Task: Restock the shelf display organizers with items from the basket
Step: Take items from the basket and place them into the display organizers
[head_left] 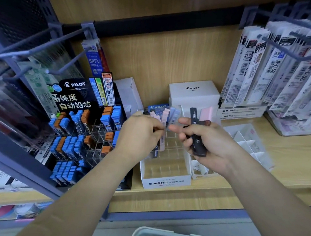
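Well, seen from the head view, the white MONO organizer (166, 182) sits on the wooden shelf (288, 157), with a clear grid of slots inside it. Over its back rows the left hand (140, 133) has its thumb and curled fingertips pinched on a pale pink lead case (163, 130). The case stands nearly upright with its lower end down among the dividers; whether it is seated in a slot I cannot tell. A few pink and bluish cases (175, 113) stand in the organizer's rearmost row. Also above the organizer, toward its right side, the right hand (205, 139) is wrapped round a bundle of black lead cases (198, 146), its forefinger stretched out toward the left hand. One black case and one pink case (206, 113) poke up above the knuckles. Left of the organizer stands a black Pilot display (81, 100) packed with blue and orange cases. Behind the organizer is a white Pilot box (193, 93), and above and to the right of it refill packs (279, 72) hang on hooks. Just right of the organizer lies a white divider tray (248, 141). Nearer than the organizer, below the shelf edge, is a pale green basket (178, 234) with dark items inside.
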